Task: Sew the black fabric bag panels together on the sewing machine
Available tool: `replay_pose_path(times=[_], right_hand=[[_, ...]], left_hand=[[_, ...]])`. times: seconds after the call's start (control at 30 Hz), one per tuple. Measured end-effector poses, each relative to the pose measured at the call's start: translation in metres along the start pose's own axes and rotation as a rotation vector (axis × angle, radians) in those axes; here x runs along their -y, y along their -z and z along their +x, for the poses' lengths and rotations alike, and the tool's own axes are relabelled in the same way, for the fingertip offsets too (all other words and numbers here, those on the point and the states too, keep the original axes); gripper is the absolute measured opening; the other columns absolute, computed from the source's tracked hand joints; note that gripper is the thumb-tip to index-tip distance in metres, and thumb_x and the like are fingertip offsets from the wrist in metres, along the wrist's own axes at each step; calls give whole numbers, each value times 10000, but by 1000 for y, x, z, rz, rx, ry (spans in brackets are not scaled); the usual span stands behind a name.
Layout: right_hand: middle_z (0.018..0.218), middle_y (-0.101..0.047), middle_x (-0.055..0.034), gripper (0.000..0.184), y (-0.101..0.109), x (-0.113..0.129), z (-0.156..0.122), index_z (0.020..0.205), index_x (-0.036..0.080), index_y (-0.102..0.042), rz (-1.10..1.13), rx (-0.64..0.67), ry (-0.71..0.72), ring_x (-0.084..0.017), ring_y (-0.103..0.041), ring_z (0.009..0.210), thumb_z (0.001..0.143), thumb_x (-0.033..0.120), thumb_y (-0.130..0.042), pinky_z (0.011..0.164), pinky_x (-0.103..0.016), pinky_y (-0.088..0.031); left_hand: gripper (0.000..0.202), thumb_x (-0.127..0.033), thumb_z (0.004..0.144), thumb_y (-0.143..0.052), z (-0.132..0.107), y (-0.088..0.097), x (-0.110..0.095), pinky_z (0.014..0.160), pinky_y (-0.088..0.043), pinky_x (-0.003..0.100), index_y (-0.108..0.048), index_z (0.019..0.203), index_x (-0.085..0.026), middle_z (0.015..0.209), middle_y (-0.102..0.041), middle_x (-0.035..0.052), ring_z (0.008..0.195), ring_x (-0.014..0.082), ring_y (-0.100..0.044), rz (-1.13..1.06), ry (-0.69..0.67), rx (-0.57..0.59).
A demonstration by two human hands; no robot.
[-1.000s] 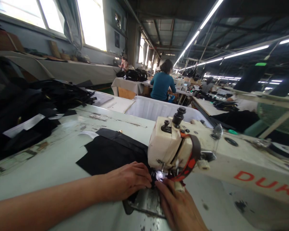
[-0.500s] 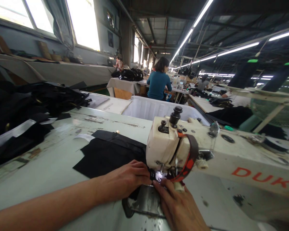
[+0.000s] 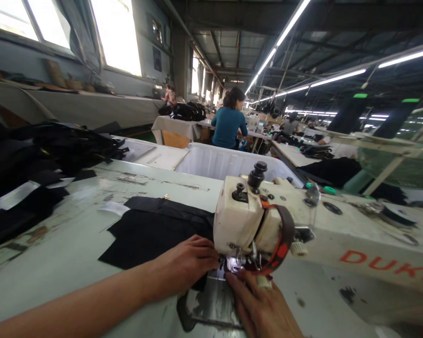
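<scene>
Black cloth [image 3: 151,234] lies left of the frame's lower centre, reaching the machine [image 3: 245,216]. The left hand [image 3: 190,260] rests on it, fingers together, seemingly steadying it; the right hand [image 3: 262,300] sits beneath the machine's head. Whether either pinches cannot be told.

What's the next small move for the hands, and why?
I'd probably ease the right hand back slightly: its fingertips sit close to the lit presser foot under the machine head. The left hand lies on the black cloth, left of the foot, so it could likely steady the cloth alone.
</scene>
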State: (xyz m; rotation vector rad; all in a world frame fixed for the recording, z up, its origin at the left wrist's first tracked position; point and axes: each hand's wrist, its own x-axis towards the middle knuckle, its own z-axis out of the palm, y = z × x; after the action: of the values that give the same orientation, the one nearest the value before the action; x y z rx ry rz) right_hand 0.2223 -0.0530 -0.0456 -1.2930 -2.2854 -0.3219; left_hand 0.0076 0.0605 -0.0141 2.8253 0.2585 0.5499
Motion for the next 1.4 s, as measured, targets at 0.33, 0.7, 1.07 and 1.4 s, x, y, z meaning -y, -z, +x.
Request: replay_pose_path(times=[0.33,0.7,1.07,1.4], right_hand=[[1056,-665,-99,378,10,5,2,1174,191,-607,18,33,-60,-248,-634,910,845,73,-464,784,-384,-537],[1043,-658,-56,366,27,15,11,1126,202,-621,-54,137,-82,-203,-619,955,799,42,-589,870,-335,-512],[890,-618,-77,221,48,60,-18,880,183,-625,-132,73,-336,-244,-576,816,804,10,-511,719,-387,-493],[1246,-636,-61,403,34,69,-34,1265,167,-564,34,-24,-118,-217,-585,1120,885,71,-470,943,-377,-489]], left_hand=[[214,-300,978,-512,-2,29,2,1060,-382,300,-648,1126,-226,1218,-643,36,1178,174,-540,-56,130,16],[592,-494,926,-531,-42,36,-7,1001,-356,606,-393,1440,-235,1493,-354,207,1344,399,-371,329,435,185],[153,-140,954,-440,-23,29,-94,936,-475,394,-590,983,-150,1159,-583,132,1068,259,-573,321,323,194],[106,-211,956,-520,-10,5,-91,824,-529,345,-502,1057,-182,1023,-594,70,944,229,-600,128,324,98]])
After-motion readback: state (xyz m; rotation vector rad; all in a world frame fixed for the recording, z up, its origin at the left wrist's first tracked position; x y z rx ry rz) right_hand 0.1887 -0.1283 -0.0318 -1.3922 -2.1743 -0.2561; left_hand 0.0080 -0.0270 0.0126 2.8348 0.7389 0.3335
